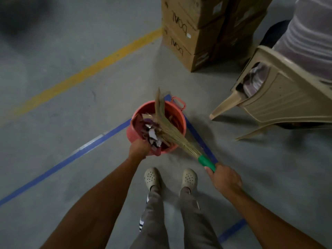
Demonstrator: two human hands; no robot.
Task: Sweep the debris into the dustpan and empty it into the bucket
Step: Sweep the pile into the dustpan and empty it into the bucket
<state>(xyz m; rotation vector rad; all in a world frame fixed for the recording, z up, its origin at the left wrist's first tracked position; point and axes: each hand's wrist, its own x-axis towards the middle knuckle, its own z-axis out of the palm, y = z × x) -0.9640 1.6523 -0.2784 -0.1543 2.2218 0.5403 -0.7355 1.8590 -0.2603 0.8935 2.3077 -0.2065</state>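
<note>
Bucket (132, 136): red-orange, on the concrete floor (62, 108) directly ahead of both hands, its near rim touching the left hand (140, 149). Debris (152, 133) (paper scraps, brownish bits) lies heaped inside. Dustpan (156, 151): dark red, only partly visible, tipped over the bucket's near rim just right of the left hand. Left hand clasps it from above; knuckles show, fingertips hidden. Broom (168, 131): straw bristles slant across the bucket mouth, tips past the far rim, green handle (206, 162) running back to the right hand (224, 180), which is wrapped firmly around the handle's end. Blue tape lines (71, 155) form a corner around the bucket, passing under both forearms. Beige perforated shoes (152, 177) stand between the arms, nearer than the hands. Beyond the right hand: a beige plastic chair (278, 101) with a person in striped cloth (309, 42) seated. Farther ahead: stacked cardboard boxes (190, 35). A yellow floor line (89, 69) runs far beyond the left hand.
</note>
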